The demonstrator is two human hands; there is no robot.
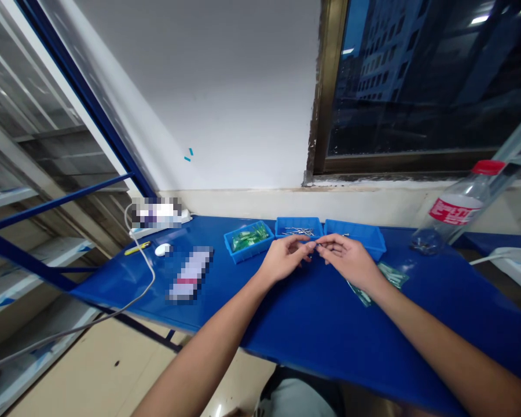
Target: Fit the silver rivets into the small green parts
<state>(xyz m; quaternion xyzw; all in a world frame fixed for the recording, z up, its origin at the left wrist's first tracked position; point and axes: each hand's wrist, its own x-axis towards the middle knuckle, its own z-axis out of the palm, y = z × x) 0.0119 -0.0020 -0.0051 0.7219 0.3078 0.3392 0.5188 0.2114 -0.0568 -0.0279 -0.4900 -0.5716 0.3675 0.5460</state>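
My left hand (287,256) and my right hand (346,259) meet at the fingertips above the blue table (304,324). Both are closed in a pinch around something small and dark that I cannot make out. Just behind them stand a blue bin (279,226) with thin metal pieces and another blue bin (375,246), partly covered by my right hand. To the left, a third blue bin (238,256) holds green packets (250,236). More green packets (393,275) lie on the table, beside and partly under my right wrist.
A bottle with a red cap (455,211) leans at the right. Farther left lie a white mouse (162,249), a yellow cutter (137,248), a blurred flat object (191,274) and a power strip (184,217) with a cable. Behind are a wall and window.
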